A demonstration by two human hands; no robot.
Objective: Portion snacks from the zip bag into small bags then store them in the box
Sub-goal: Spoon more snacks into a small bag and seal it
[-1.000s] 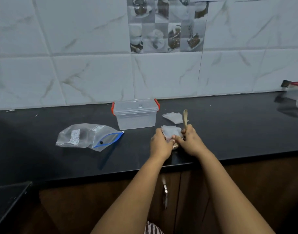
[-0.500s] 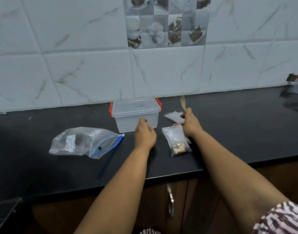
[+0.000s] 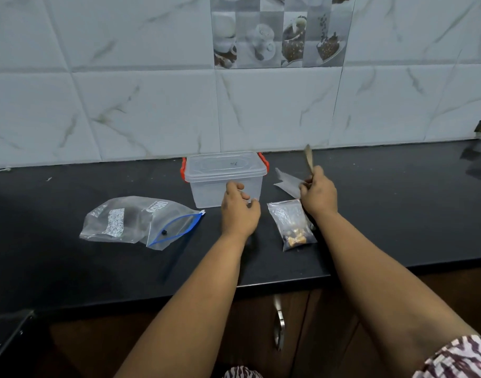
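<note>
- Clear plastic makes up nearly everything on the black counter (image 3: 397, 214): the box (image 3: 224, 181) with its lid on and red clips at the ends, the large zip bag (image 3: 141, 221) lying on its side to the left, and a small filled bag (image 3: 292, 226) lying flat to the right of the box.
- The left hand (image 3: 239, 211) hovers just in front of the box, fingers loosely curled and holding nothing; whether it touches the box wall cannot be told.
- The right hand (image 3: 318, 193) is clenched round the handle of a spoon (image 3: 308, 159), bowl pointing up, and its fingers also seem to pinch the empty small bags (image 3: 287, 184) lying beside the box.
- The portioned snacks sit bunched at the near end of the small filled bag; whether its top is sealed is not visible.
- Likely risks from here:
  - The lid is still clipped, so opening it one-handed could slide the light box across the smooth counter.
  - The zip bag's blue mouth looks open and faces the counter edge; a bump from the left forearm could spill its contents.
  - Holding spoon and thin bags together could let one slip or crumple.
</note>
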